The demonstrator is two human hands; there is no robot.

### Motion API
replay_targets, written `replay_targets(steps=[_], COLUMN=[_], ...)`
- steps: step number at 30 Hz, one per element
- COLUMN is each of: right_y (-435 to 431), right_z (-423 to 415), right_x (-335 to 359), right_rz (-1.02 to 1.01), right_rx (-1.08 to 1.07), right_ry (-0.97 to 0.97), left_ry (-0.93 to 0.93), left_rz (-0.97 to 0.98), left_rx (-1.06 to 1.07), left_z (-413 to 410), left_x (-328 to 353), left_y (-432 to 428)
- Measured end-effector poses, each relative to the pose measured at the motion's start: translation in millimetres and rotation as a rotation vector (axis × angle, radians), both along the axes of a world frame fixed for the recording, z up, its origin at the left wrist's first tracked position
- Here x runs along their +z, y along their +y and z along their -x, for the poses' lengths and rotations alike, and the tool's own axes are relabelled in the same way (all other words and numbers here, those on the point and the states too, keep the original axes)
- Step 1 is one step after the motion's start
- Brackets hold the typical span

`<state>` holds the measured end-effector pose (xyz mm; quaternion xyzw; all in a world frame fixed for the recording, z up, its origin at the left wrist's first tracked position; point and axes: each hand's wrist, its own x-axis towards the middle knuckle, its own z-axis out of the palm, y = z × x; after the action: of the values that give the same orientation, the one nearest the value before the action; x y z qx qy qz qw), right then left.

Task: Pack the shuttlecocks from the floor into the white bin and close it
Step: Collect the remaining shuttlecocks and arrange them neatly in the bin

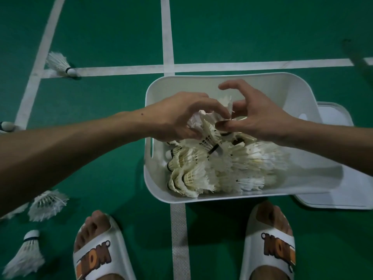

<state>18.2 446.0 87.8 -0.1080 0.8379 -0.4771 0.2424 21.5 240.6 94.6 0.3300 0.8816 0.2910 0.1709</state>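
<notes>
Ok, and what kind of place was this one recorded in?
Most likely a badminton court: green sports floor with white court lines, and feather shuttlecocks lying on it and piled in a white bin.

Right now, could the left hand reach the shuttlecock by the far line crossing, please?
Probably yes: only bare floor lies between the left hand and that shuttlecock, but it grips other shuttlecocks over the white bin.
</notes>
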Motion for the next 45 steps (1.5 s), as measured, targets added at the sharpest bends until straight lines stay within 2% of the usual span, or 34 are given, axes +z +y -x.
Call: replay_targets(steps=[8,12,20,27,32,34,39,45], right_y=[12.0,19.4,29.2,20.2,9.0,3.2,-0.2,9.6], right_z=[3.3,-0.7,-14.2,-30.2,-43.3,-48.5,-52.3,-44.0], right_x=[-1.7,-2.0,0.5,-3.0,-10.0,-12.6,-12.9,-2.2], right_rz=[-0.171,-0.219,-0.141,-0.423,-0.525,-0.520,-0.582,-0.538], right_rx=[-0.028,0.000,0.043,0.264,0.287,0.309,0.522,0.533], right_ry=[0.069,0.024,-0.036,0.163,0.230,0.220,0.154,0.031], left_ry=[-0.066,-0.049,-0.044,-0.010,-0.016,-0.014,-0.003,-0.023], left_rz=[-0.046,0.006,0.042,0.051,0.069,0.073,0.076,0.070], left_rx=[-0.040,0.013,0.203,0.216,0.229,0.231,0.232,0.227], left_z=[1.6,1.3,3.5,2.6,2.8,3.2,3.0,3.3], left_x=[0.5,-4.2,-4.8,-6.1,-6.4,-6.6,-5.9,-6.4], left_y=[-0.2,-2.7,-13.5,-13.2,-11.8,-11.2,-7.9,-6.7])
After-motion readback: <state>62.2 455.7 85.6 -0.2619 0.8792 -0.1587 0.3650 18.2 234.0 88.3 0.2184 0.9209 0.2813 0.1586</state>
